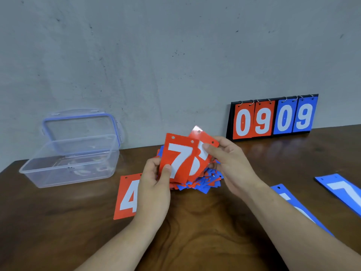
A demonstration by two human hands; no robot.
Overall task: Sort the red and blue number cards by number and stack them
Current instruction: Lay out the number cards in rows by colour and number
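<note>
Grips the red 7 card (180,153) upright in the left hand (154,188), pinches a second red card (207,138) tilted behind it with the right hand (226,163) — both over the mixed pile (203,184), red 4 card (127,196) nearest the left hand.

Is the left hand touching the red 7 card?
Touching. In the head view the left hand pinches the red 7 card, thumb on its lower face.

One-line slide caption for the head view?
Left hand holds a red 7 card, right hand a second red card, above the mixed pile.
</note>
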